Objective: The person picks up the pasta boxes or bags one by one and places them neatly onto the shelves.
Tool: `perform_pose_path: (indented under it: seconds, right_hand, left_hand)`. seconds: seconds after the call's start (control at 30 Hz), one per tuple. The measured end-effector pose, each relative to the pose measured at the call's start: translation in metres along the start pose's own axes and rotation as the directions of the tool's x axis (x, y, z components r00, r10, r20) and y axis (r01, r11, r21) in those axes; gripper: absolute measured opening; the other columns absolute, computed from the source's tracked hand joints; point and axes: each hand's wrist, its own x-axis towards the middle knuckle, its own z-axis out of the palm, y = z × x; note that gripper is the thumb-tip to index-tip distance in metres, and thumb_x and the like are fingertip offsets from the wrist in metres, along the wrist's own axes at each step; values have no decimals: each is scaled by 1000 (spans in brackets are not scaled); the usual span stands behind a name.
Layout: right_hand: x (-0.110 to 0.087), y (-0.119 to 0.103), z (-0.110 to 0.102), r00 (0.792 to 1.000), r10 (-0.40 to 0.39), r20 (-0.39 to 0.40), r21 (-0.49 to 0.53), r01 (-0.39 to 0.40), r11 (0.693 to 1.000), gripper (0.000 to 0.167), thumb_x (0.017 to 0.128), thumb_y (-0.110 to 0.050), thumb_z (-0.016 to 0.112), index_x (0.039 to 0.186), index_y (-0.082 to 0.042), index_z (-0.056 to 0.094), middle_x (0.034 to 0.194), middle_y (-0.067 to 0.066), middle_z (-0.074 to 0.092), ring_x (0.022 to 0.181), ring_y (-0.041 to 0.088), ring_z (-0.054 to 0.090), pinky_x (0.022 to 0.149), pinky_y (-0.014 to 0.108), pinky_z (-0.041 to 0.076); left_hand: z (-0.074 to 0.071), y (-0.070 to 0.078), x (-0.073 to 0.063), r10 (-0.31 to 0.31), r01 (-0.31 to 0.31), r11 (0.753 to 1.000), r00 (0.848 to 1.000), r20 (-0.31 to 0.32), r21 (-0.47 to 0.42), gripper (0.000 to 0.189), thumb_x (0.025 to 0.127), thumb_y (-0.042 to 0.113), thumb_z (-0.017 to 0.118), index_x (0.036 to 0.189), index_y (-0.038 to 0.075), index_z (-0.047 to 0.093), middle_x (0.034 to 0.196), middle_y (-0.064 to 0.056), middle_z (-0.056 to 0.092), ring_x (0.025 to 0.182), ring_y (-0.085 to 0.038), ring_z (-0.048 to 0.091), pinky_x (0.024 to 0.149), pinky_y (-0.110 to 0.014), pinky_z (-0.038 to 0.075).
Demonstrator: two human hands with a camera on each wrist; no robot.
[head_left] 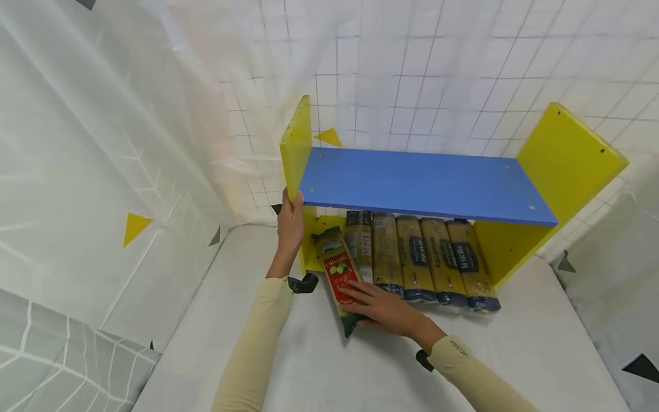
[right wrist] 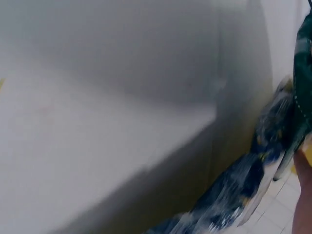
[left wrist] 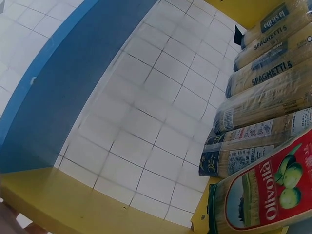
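My left hand (head_left: 291, 226) grips the front edge of the shelf's yellow left side panel (head_left: 296, 151), thumb in front. My right hand (head_left: 383, 306) holds a red and green Olivoilà pasta packet (head_left: 337, 269) near its lower end, with fingers across its front. The packet slants at the left of the lower compartment, its upper end inside and its green lower end out in front. In the left wrist view the packet (left wrist: 263, 190) overlaps the neighbouring pasta pack (left wrist: 243, 146). The right wrist view catches only its green end (right wrist: 303, 78) beside a finger.
Several spaghetti packs (head_left: 419, 257) lie side by side under the blue shelf board (head_left: 427, 180), their blue ends sticking out forward. A yellow right side panel (head_left: 568, 143) closes the far side. The shelf stands on a white surface (head_left: 206, 337) before a grid-lined wall (head_left: 381, 68).
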Motion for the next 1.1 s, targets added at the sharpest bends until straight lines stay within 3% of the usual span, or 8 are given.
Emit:
perform_pose_path:
  seconds: [0.2, 0.37, 0.5, 0.7, 0.77, 0.83, 0.97, 1.1]
  right_hand:
    - [25, -10, 19, 994, 76, -75, -134, -86, 987, 59, 93, -31, 75, 149, -25, 56, 157, 9, 51, 147, 37, 46, 114, 54, 46]
    - [42, -19, 34, 973, 203, -106, -151, -217, 964, 57, 96, -32, 71, 150, -25, 54, 156, 8, 53, 147, 36, 47, 108, 52, 51]
    - [60, -22, 43, 958, 247, -144, -154, -269, 951, 55, 96, -31, 72, 148, -23, 55, 154, 9, 55, 145, 37, 49, 104, 51, 54]
    - [84, -27, 52, 924, 330, -194, -113, -355, 928, 49, 96, -30, 73, 140, -17, 59, 156, 12, 50, 146, 39, 47, 109, 55, 50]
    - [85, -31, 52, 926, 324, -194, -124, -351, 928, 48, 94, -30, 76, 137, -17, 59, 154, 12, 51, 145, 38, 47, 111, 55, 48]
    - [81, -36, 51, 941, 277, -192, -144, -306, 941, 47, 93, -32, 77, 135, -19, 60, 150, 10, 52, 143, 35, 47, 113, 54, 46]
    - [70, -44, 47, 965, 162, -208, -111, -188, 976, 26, 94, -31, 76, 117, -22, 68, 145, 7, 56, 142, 29, 50, 116, 51, 44]
    - [63, -47, 43, 959, 194, -204, -37, -206, 978, 6, 99, -26, 69, 102, -20, 72, 154, 7, 53, 145, 27, 50, 119, 50, 41]
  left_hand:
    - [1, 0, -3, -11, 11, 1000, 1000, 4, -2, 54, 112, 42, 32, 160, 17, 30, 131, -22, 61, 107, -41, 59, 80, -47, 42]
    - [5, -2, -5, -23, 24, 1000, 1000, 19, -8, 56, 111, 44, 32, 161, 20, 29, 133, -21, 61, 107, -39, 60, 80, -48, 43]
    - [5, -2, -5, -11, 11, 1000, 1000, 11, 1, 55, 112, 44, 32, 161, 20, 29, 130, -20, 62, 104, -37, 61, 82, -49, 46]
    - [1, 2, -1, 3, -3, 1000, 1000, -5, 6, 55, 111, 43, 32, 160, 17, 30, 122, -22, 63, 94, -37, 57, 75, -44, 43]
    - [1, 2, -1, -6, 6, 1000, 1000, -5, 7, 55, 111, 43, 32, 160, 17, 30, 126, -21, 63, 97, -36, 58, 76, -43, 42]
    - [2, 3, -2, -20, 20, 1000, 1000, -5, 11, 56, 111, 44, 32, 161, 17, 29, 126, -21, 63, 96, -36, 58, 75, -42, 41]
    - [2, 4, -3, -34, 34, 999, 999, -19, 21, 56, 111, 44, 32, 161, 18, 30, 121, -23, 63, 87, -33, 54, 70, -40, 38]
    - [1, 4, -3, -22, 23, 999, 999, -25, 24, 55, 111, 43, 32, 160, 17, 31, 122, -23, 63, 89, -35, 56, 70, -42, 39]
